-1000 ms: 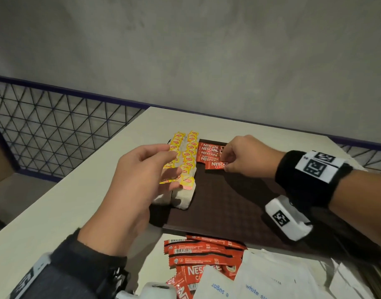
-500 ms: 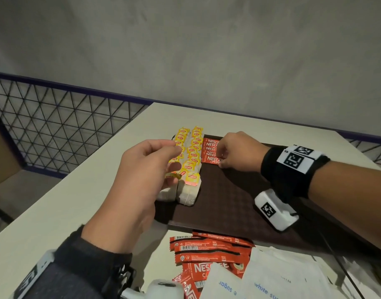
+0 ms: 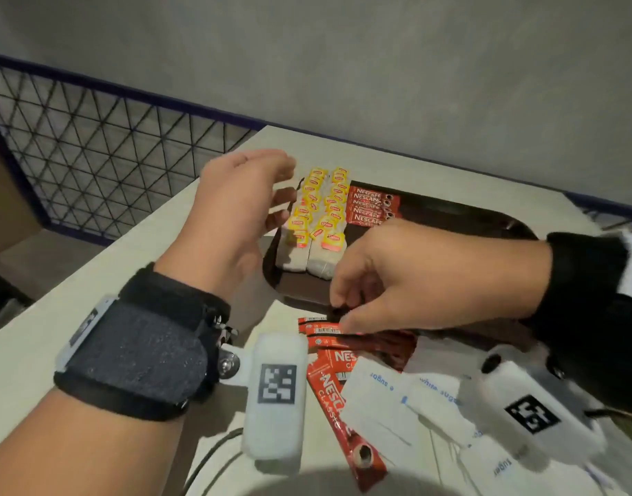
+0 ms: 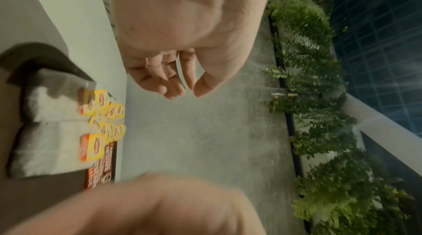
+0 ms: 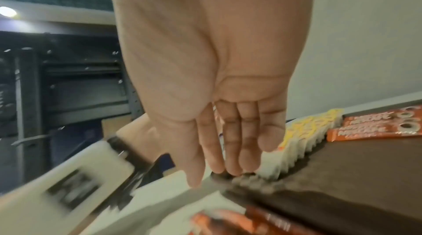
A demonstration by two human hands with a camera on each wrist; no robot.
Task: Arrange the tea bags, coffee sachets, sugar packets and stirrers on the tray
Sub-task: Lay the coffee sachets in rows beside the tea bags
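A dark brown tray (image 3: 504, 223) lies on the pale table. Two rows of yellow-tagged tea bags (image 3: 321, 216) stand along its left side, with several red coffee sachets (image 3: 370, 209) stacked beside them. My left hand (image 3: 282, 195) hovers just left of the tea bags, its fingers loosely curled and empty in the left wrist view (image 4: 182, 89). My right hand (image 3: 339, 313) reaches down at the tray's near edge, above the loose coffee sachets (image 3: 338, 384) on the table. Its straight fingers (image 5: 228, 157) touch the tray's rim and hold nothing. White sugar packets (image 3: 389, 406) lie next to the loose sachets.
A wire mesh fence (image 3: 92, 155) runs along the left beyond the table's edge, and a grey wall stands behind. Bare table top (image 3: 74, 281) stretches left of the tray. Most of the tray's right part is bare.
My right hand has left the sachets stacked on the tray and come back to the near edge, over the loose sachets. My left hand has lifted off the tea bags.
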